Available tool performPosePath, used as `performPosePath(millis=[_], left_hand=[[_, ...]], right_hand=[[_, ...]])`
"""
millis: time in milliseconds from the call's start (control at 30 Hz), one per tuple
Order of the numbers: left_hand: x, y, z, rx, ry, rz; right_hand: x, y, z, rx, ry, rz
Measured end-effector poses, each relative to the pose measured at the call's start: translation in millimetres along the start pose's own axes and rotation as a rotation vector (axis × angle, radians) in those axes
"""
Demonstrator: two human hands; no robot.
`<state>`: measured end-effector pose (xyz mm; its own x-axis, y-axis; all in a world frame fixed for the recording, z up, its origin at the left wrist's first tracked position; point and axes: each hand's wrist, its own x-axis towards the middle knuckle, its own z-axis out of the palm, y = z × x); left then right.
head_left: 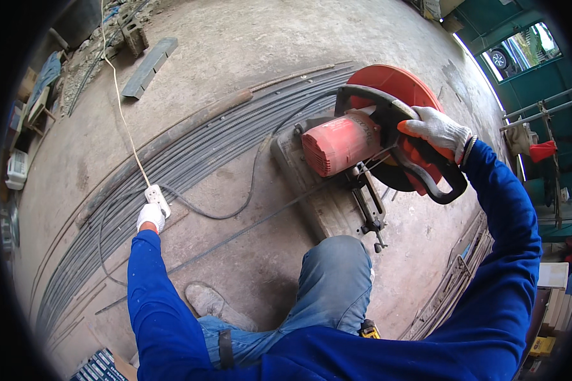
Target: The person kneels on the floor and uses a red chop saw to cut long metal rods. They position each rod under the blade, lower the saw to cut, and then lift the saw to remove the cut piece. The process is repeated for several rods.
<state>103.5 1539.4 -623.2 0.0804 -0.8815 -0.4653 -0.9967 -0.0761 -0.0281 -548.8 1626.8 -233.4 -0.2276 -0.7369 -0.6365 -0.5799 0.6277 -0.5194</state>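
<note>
A red cut-off saw point(338, 145) with a round red blade guard stands in front of me on its grey metal base. My right hand point(440, 132), in a white glove with orange on it, is closed around the top of the saw's black handle point(448, 184). Off to the left, my left hand point(149, 218), also gloved, grips the lower end of a white power strip point(157, 197). A black cord runs from the strip to the saw. One thin steel bar point(260, 222) lies across the floor and reaches the saw's base.
Bundled steel bars point(216, 127) curve over the floor behind the saw. A white cable point(122, 95) stretches to the far left, past a long grey block point(150, 68). Thin metal pieces point(448, 286) lie at right. Near my leg is a yellow-and-black item point(369, 329).
</note>
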Motion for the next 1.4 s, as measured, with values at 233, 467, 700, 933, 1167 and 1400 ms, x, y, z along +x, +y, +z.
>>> performPosePath(millis=[233, 467, 700, 933, 1167, 1400], left_hand=[[-2, 3, -4, -0.002, 0.033, 0.008], [1, 3, -9, 0.006, -0.005, 0.012], [0, 5, -10, 0.06, -0.009, 0.016], [-5, 7, -16, 0.055, -0.01, 0.023], [9, 9, 10, -0.719, 0.085, -0.149], [10, 28, -3, -0.667, 0.053, -0.456]], right_hand=[[-1, 11, 3, -0.111, 0.045, -0.061], [-1, 23, 5, -0.167, 0.088, -0.085], [1, 28, 6, -0.121, 0.083, -0.157], [1, 31, 6, -0.184, 0.118, -0.171], [0, 50, 8, 0.165, -0.006, -0.349], [12, 69, 7, 0.091, 0.068, -0.334]])
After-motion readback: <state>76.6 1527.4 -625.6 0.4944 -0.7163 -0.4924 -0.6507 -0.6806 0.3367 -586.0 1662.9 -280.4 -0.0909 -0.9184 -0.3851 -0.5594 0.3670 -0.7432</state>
